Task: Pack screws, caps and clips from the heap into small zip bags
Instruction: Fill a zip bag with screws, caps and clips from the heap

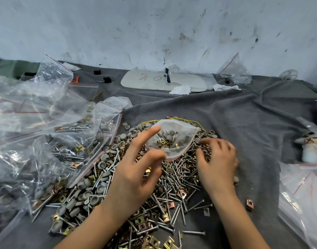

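A heap (172, 194) of silver screws (193, 232), grey round caps (89, 194) and brass-coloured clips (169, 242) lies spread on the grey cloth (253, 123) that covers the worktop, right in front of the person. Above the far middle of the heap the left hand (134, 177) holds a small zip bag (174, 139) with its red-lined mouth gaping toward the camera. One of the fingers (148, 132) stretches along the left rim, and another presses the near edge. Inside the bag sit a few grey caps and clips. The right hand (217, 166) is just beside the bag on its right, blurred, with its fingers curled down into the screws; whether they grip anything cannot be told. A pile of filled clear bags (46, 141) lies to the left of the heap, touching its edge. More clear bags (301, 203) lie at the right edge of the view. Far back, near the scuffed wall (154, 24), lies a flat white board (163, 79).
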### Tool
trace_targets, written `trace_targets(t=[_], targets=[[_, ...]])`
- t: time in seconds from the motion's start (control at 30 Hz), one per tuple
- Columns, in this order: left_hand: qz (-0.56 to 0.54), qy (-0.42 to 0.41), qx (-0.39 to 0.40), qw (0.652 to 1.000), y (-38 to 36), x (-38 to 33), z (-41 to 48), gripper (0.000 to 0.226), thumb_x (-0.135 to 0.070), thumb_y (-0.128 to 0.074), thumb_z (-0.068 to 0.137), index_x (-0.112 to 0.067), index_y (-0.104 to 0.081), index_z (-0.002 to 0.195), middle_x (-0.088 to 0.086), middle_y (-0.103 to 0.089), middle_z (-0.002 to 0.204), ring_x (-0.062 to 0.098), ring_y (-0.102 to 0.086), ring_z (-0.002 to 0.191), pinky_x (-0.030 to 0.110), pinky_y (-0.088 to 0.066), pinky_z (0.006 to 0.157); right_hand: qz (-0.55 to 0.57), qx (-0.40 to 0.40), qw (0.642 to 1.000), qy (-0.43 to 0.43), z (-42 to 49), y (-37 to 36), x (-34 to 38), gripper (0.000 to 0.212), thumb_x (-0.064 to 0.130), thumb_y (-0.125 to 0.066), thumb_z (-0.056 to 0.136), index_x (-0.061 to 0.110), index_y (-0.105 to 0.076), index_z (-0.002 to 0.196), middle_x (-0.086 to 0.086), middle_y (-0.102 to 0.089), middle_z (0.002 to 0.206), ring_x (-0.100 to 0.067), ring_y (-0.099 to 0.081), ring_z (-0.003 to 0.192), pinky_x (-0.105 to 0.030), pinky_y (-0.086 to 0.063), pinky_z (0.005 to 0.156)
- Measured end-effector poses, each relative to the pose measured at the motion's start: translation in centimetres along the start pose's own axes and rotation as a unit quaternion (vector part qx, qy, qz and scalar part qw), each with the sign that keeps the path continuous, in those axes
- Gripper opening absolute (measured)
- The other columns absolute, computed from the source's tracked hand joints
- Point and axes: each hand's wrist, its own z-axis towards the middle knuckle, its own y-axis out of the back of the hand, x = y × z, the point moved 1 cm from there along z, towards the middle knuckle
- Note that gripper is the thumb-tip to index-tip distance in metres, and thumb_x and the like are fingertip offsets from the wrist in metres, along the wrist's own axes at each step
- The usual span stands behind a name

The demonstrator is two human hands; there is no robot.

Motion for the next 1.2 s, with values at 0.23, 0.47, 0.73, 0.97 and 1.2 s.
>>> trace_targets(t=[0.23, 0.47, 0.73, 0.97, 1.2], targets=[[-0.005, -0.015, 0.015, 1.0, -0.03, 0.16, -0.04, 0.017, -0.008, -0.056, 0.089, 0.004, -0.068, 0.088, 0.017, -0.046, 0.139, 0.028, -0.048, 0.129, 0.036, -0.041, 0.107, -0.104, 0.108, 0.989, -0.019, 0.22, -0.72, -1.03, 0.018, 0.033, -0.062, 0.089, 0.03, -0.065, 0.106, 0.004, -0.054, 0.124, -0.021, -0.035, 0.121, -0.038, -0.023, 0.102], [-0.035, -0.047, 0.026, 0.998, -0.08, 0.07, -0.09, 0.009, -0.007, -0.058, 0.084, -0.004, -0.063, 0.089, 0.016, -0.046, 0.138, 0.026, -0.045, 0.132, 0.026, -0.036, 0.109, -0.108, 0.11, 0.988, -0.026, 0.29, -0.81, -1.06, 0.026, 0.033, -0.064, 0.088, 0.028, -0.062, 0.114, 0.001, -0.057, 0.122, -0.025, -0.039, 0.12, -0.042, -0.026, 0.102], [-0.039, -0.036, 0.034, 0.998, -0.08, 0.01, -0.1, 0.012, -0.007, -0.056, 0.085, 0.002, -0.065, 0.085, 0.015, -0.046, 0.138, 0.025, -0.048, 0.129, 0.025, -0.039, 0.106, -0.082, 0.094, 0.992, -0.022, 0.36, -0.81, -1.06, 0.019, 0.027, -0.06, 0.09, 0.025, -0.066, 0.108, -0.001, -0.063, 0.112, -0.026, -0.044, 0.115, -0.04, -0.027, 0.098], [-0.019, -0.011, 0.026, 0.999, -0.05, -0.06, -0.02, 0.015, -0.006, -0.055, 0.085, 0.004, -0.066, 0.085, 0.017, -0.049, 0.135, 0.028, -0.054, 0.121, 0.02, -0.04, 0.102, -0.011, 0.049, 0.999, -0.015, 0.41, -0.28, -0.85, 0.009, 0.02, -0.06, 0.091, 0.019, -0.067, 0.095, -0.001, -0.066, 0.104, -0.028, -0.049, 0.108, -0.043, -0.034, 0.096], [-0.022, -0.002, 0.013, 1.0, -0.04, -0.06, 0.08, 0.014, -0.004, -0.053, 0.085, 0.004, -0.065, 0.084, 0.015, -0.048, 0.136, 0.027, -0.055, 0.12, 0.021, -0.039, 0.103, 0.023, 0.033, 0.999, -0.025, 0.46, -0.22, -0.92, 0.017, 0.008, -0.063, 0.083, 0.02, -0.067, 0.094, -0.005, -0.053, 0.116, -0.029, -0.04, 0.118, -0.042, -0.032, 0.097]])
